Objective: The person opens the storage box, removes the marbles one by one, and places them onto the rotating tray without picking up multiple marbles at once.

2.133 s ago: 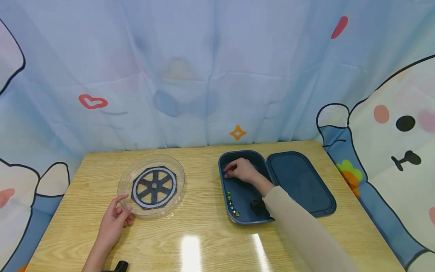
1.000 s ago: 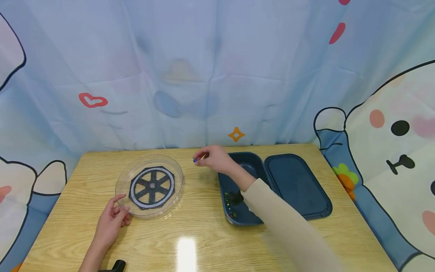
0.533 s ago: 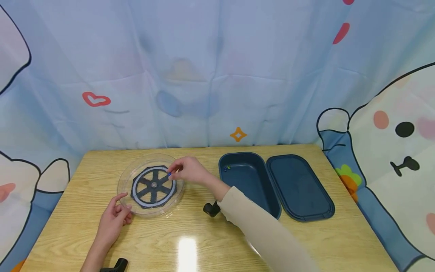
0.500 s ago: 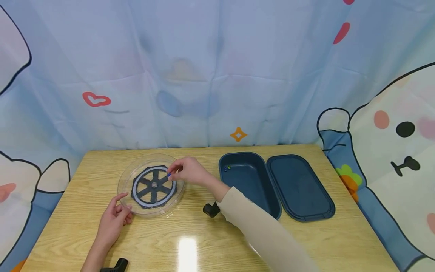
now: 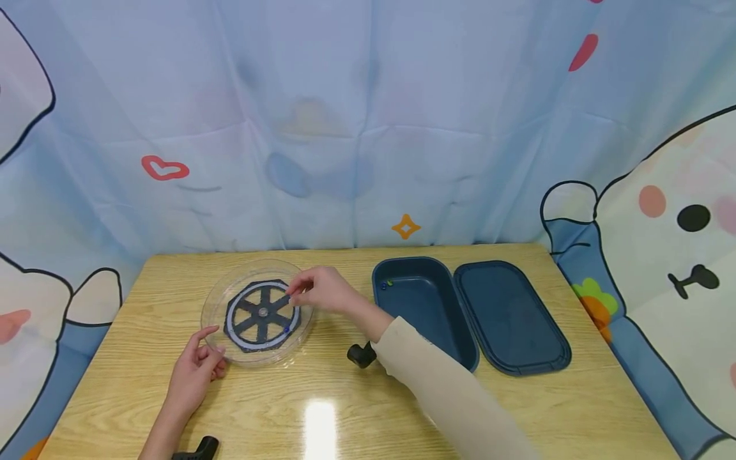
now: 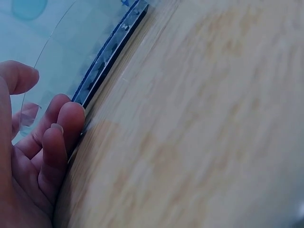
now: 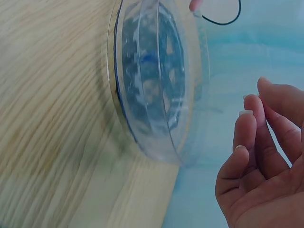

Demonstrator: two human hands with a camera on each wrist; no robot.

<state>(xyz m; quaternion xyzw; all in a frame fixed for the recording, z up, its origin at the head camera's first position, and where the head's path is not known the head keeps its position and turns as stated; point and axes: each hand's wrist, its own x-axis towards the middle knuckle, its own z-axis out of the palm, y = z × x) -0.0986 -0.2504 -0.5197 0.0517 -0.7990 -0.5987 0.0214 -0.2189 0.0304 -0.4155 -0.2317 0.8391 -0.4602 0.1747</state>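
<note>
From the head view, my left hand (image 5: 192, 374) holds the near-left rim of the clear round dish (image 5: 211, 300), while my right hand (image 5: 324, 289) hovers over the dish's right side, fingers loosely bent, with nothing I can see between them. One blue marble (image 5: 287, 329) lies in the dish, on the right part of the dark spoked disc (image 5: 262, 312). In the box (image 5: 422, 313) I count two more, side by side near its far left corner: a dark blue marble (image 5: 384, 286) and a green marble (image 5: 390, 282). I'd judge one marble delivered and two left, though my forearm covers part of the box and could hide others. That makes three marbles in sight, one dish, one six-spoked disc, one box and one lid (image 5: 512, 316), off and lying just right of the box. From my left wrist, the clear wall passes between my thumb and curled fingers, so I read a light grip. From my right wrist, the fingertips are apart from the dish and bare; a blurred blue spot in the dish is probably the marble.
</note>
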